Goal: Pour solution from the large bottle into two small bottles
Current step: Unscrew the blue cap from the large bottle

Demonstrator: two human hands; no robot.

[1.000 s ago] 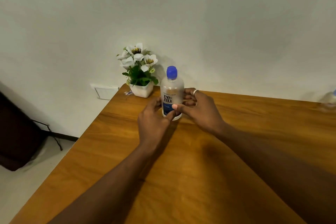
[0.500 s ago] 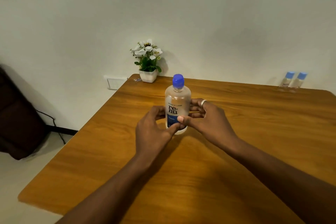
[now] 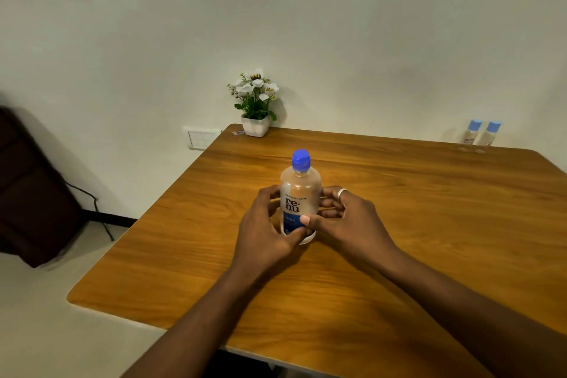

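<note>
Head view: large bottle point(image 3: 300, 193) upright, frame centre, blue cap point(image 3: 301, 159) on. Clasped by left hand point(image 3: 266, 225) and right hand point(image 3: 348, 221). Two small bottles point(image 3: 480, 135) capped, upper right of table point(image 3: 429, 193).

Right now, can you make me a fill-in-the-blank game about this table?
1. The large bottle has a ____ cap.
2. Both hands, left and right, hold the large bottle, which stands ____ on the table.
3. The number of small bottles at the far right edge is ____.
4. The flower pot holds ____ flowers.

Missing words: blue; upright; two; white
</note>
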